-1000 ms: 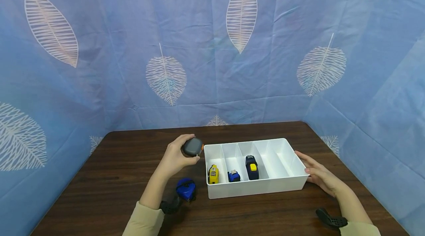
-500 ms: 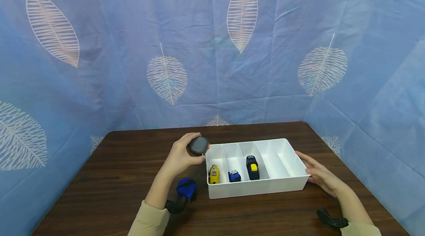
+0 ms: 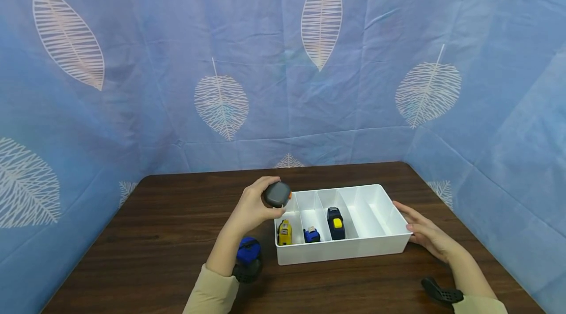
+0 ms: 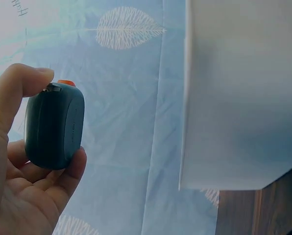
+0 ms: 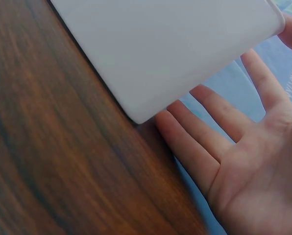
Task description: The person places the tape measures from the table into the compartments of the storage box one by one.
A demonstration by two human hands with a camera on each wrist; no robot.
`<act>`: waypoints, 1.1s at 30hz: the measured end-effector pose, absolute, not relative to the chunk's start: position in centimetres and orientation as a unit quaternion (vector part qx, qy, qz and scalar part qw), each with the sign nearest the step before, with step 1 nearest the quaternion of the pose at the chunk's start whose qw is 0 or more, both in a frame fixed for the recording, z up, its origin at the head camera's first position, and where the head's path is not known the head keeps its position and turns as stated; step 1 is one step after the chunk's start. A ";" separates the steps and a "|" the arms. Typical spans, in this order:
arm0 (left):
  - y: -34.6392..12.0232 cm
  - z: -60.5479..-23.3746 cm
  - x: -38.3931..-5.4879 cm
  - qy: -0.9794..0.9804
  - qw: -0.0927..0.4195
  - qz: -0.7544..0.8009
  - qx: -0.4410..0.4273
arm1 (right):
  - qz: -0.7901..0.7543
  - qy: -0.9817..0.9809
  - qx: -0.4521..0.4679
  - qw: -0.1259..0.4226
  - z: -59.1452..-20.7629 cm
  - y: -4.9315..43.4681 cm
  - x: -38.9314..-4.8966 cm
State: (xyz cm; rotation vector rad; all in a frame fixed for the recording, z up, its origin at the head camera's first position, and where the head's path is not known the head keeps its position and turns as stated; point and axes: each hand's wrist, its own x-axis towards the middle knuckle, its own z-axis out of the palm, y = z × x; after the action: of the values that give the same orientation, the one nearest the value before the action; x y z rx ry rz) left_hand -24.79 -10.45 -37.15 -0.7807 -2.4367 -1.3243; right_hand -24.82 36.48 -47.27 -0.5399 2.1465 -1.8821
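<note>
My left hand [image 3: 255,209] pinches a dark grey tape measure [image 3: 277,194] between thumb and fingers, raised at the left end of a white divided tray [image 3: 340,251]. An orange tab and a metal hook tip show on this tape measure in the left wrist view. Inside the tray, from the left, sit a yellow tape measure [image 3: 285,232], a small blue tape measure [image 3: 311,235] and a navy tape measure [image 3: 336,224] with a yellow button, each in its own compartment. At the tray's right end, my right hand [image 3: 428,233] touches the wall with extended fingers, thumb near the rim.
Another blue tape measure [image 3: 248,250] lies on the dark wooden table [image 3: 146,245], partly covered by the left wrist's black strap [image 3: 247,271]. A blue leaf-print cloth [image 3: 265,83] hangs behind and along the sides of the table.
My left hand has moved right with the grey tape measure, from beside the tray to over its left edge. The right hand and the tray stay put.
</note>
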 end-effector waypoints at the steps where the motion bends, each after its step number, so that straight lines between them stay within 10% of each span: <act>1: -10.3 -37.1 -24.8 -0.838 0.129 -0.456 -0.270 | -0.644 0.733 -0.185 0.118 -47.3 36.5 -24.8; 33: -6.1 -36.4 -24.4 -0.822 0.096 -0.476 -0.298 | -0.636 0.737 -0.193 0.121 -47.1 36.6 -24.8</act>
State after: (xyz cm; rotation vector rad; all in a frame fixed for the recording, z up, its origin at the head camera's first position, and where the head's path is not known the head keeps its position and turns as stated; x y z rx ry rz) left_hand -24.40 -6.07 -36.44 -0.8832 -2.4364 -1.4097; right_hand -24.82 36.58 -47.10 -0.5632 2.1535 -1.8569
